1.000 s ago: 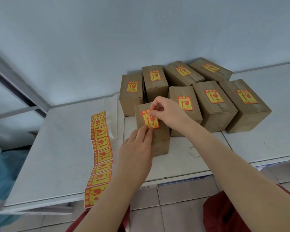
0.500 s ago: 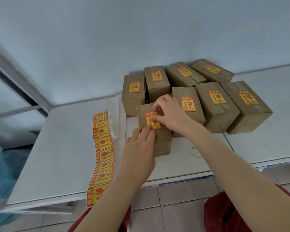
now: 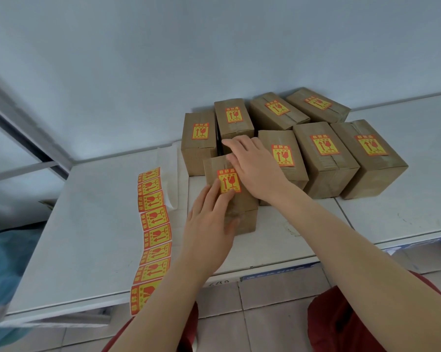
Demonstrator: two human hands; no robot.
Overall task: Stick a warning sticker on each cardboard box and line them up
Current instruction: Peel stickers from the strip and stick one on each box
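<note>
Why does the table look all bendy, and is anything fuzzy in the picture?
Head view: the wide lens curves the table; in the same head view the left hand is smeared at its thumb, probably from moving, and the frame at far left is fuzzy; the sticker on the front box looks sharp; light is soft, no glare.

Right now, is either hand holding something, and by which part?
Nothing is gripped. The left hand presses straight fingers on the sticker of the near box; the right hand lies flat on its top.
</note>
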